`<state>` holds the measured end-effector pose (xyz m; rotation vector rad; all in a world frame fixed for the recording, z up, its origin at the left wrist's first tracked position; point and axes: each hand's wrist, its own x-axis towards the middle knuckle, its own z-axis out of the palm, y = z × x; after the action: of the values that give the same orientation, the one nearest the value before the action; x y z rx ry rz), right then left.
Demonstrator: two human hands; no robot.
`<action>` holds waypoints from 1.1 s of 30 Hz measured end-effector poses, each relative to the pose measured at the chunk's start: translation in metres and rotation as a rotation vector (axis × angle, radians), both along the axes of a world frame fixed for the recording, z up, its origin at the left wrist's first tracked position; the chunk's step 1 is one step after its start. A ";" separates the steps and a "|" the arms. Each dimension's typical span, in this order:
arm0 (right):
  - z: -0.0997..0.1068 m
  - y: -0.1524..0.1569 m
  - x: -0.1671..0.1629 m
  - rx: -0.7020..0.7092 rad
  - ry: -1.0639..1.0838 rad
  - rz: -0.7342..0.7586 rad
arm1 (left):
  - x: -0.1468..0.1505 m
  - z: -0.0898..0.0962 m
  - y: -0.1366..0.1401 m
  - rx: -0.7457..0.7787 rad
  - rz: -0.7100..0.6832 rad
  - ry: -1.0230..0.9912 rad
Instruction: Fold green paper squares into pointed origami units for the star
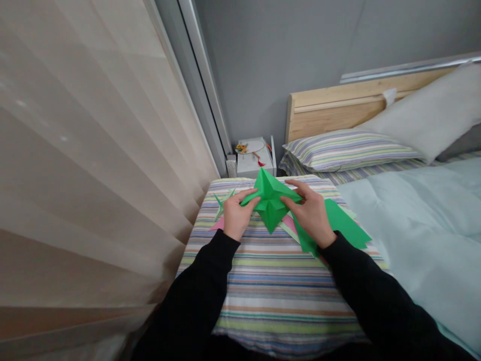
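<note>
Between my two hands, above a striped cloth (255,281), is a green folded paper (269,194) with pointed corners at top and bottom and creases meeting in its middle. My left hand (238,213) pinches its left corner between thumb and fingers. On the other side, my right hand (310,210) grips the right corner, thumb below and fingers above. Flat green paper sheets (345,225) lie under and beside my right hand. A pink piece of paper (290,223) shows partly beneath the folded one. Left of my left hand rests a pale green folded paper shape (221,205).
Cream curtains (112,150) hang close on the left. A bed with a pale blue quilt (421,215), a striped pillow (353,149) and a wooden headboard (330,113) stands to the right. Behind the cloth is a white cabinet (248,163) with small items on top.
</note>
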<state>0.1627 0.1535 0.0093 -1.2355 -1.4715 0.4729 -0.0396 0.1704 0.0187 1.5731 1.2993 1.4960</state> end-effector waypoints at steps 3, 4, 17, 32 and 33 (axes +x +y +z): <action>-0.006 0.003 -0.003 -0.029 0.033 -0.006 | 0.000 -0.002 0.001 0.023 0.022 0.026; -0.008 0.004 -0.004 -0.045 0.049 -0.020 | 0.000 -0.003 0.001 0.022 0.030 0.028; -0.005 0.004 -0.006 0.119 -0.076 -0.079 | -0.002 -0.010 0.005 0.127 0.026 0.097; 0.021 0.001 0.031 -0.167 0.036 0.512 | -0.010 0.007 0.003 -0.042 -0.619 0.155; 0.021 0.001 0.031 -0.182 0.008 0.511 | -0.011 0.008 0.004 -0.048 -0.647 0.177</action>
<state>0.1938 0.1544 0.0308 -0.9824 -1.7693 0.9685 -0.0509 0.1745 0.0269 1.8845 0.7802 0.9304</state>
